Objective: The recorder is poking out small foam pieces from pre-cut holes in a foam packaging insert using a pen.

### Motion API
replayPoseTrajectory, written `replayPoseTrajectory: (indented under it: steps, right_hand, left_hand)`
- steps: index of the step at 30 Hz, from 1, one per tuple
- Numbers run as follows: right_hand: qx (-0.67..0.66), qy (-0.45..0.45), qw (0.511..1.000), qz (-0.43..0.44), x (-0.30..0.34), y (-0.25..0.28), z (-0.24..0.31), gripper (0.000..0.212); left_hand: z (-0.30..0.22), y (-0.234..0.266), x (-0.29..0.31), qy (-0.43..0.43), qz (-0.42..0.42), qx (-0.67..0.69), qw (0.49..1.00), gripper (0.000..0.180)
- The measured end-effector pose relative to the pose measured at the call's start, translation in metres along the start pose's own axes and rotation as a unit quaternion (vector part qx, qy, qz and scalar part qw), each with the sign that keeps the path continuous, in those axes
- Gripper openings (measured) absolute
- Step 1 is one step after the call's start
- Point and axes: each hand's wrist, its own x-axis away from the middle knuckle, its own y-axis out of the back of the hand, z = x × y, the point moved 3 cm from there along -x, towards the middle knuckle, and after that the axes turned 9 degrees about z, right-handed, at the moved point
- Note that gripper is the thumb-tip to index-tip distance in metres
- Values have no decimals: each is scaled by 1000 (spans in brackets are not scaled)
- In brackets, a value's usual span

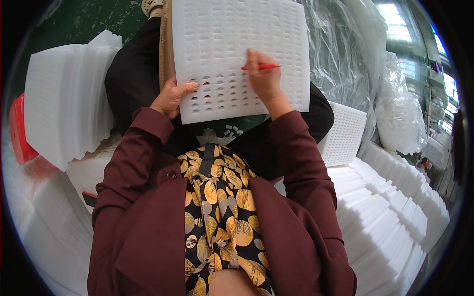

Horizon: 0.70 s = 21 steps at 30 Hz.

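White foam sheet [222,44] w/ rows of small half-moon slots sits at top ctr, in front of the person, above the lap. Slots in the lower L part look dark, as if seen thru; upper ones look pale. Brown board [166,47] shows along the sheet's L edge.

L hand [174,96] is at the sheet's lower L edge: thumb flat on top, other fingers mostly hidden by the edge. Grip is closed on the sheet, pinching it.

R hand [264,79] is over the lower R part of the sheet, grip closed w/ fingers curled round a slim red tool [269,66]. Tool lies roughly level, thin dark tip pointing R. Can't tell if the tool touches the sheet.

Small white bits [232,131] lie just below the sheet's near edge, b/w the legs in black trousers [129,74].

On L: stack of white foam sheets [69,93], leaning a bit, w/ a red object [19,130] partly behind it. On R: smaller slotted white foam block [345,133], tilted, near the knee; more foam stacks [380,222] below it. Clear plastic film [340,49] hangs in folds upper R. Green floor [89,24] shows upper L.
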Motion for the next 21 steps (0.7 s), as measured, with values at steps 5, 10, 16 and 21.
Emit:
replayPoseTrajectory:
  steps: [5,10,16,21]
  right_hand:
    - [-44,-17,999,10,-1,-22,7,36]
    - [43,3,998,36,-4,-24,15,38]
    - [-97,27,995,22,-2,-43,34,37]
    - [187,49,979,66,-2,-55,30,37]
  left_hand:
    - [1,2,0,-9,20,12,1000,37]
    - [-1,-1,1,-18,21,14,1000,40]
    - [3,2,-1,-26,48,14,998,44]
    - [4,1,-1,-49,41,1,998,40]
